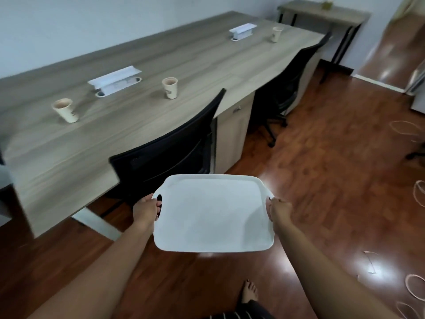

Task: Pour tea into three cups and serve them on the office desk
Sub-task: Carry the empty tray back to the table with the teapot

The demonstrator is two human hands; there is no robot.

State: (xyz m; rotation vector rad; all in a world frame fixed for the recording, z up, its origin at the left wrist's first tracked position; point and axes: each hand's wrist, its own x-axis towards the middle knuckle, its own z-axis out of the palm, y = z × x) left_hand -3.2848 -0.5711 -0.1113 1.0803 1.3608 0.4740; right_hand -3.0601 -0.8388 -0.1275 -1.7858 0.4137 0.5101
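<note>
I hold a bare white tray level in front of me, above the wooden floor. My left hand grips its left handle and my right hand grips its right handle. Three cream paper cups holding brown tea stand upright on the long grey wooden desk: one at the near left, one in the middle, one at the far end. Nothing lies on the tray.
Two black office chairs are pushed against the desk's edge, the nearer one just beyond the tray. Two raised white socket boxes sit on the desk. A small side table stands at the back. Open glossy wood floor lies to the right.
</note>
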